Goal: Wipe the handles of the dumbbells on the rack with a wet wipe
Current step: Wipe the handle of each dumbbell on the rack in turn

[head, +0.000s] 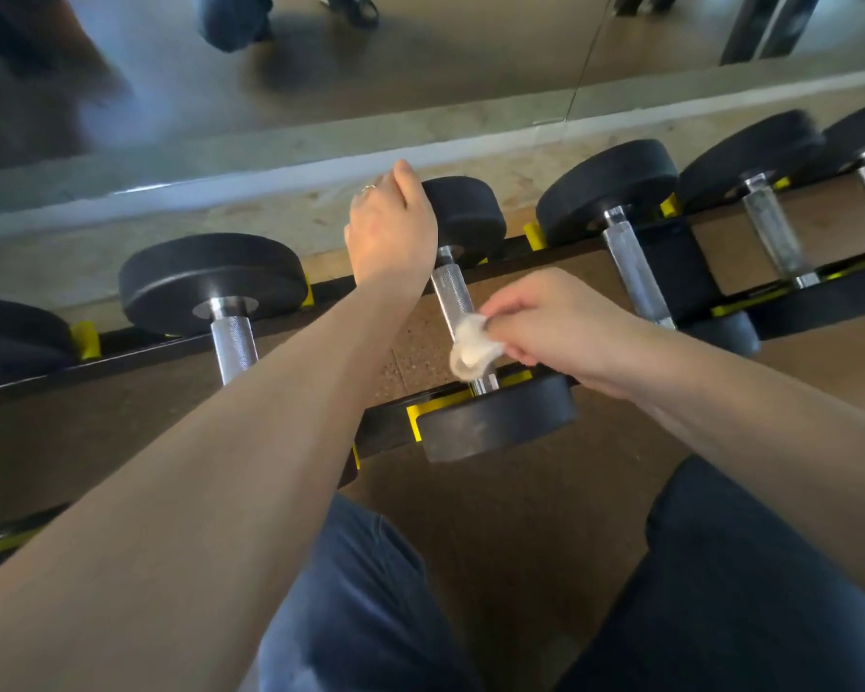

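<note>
Nearest, my knees in blue trousers [370, 591]. Next, my right hand [545, 327], fingers pinching a crumpled wet wipe [473, 349] against the near end of the small dumbbell's chrome handle [453, 297]. Beyond, my left hand [393, 227], fingers curled over that dumbbell's far black head [470, 217]. Black-and-yellow rack [440, 407] holds neighbouring dumbbells on both sides. Farthest, a wall mirror [320, 67].

A mirror [320, 72] fills the top of the frame, its lower edge slanting up to the right; it reflects a brown floor and, blurred, dark legs and shoes at the upper left and centre. Below it runs a pale sill [221, 167]. Speckled brown floor [520, 516] covers the lower centre. Blue trousers [370, 616] fill the bottom.
</note>
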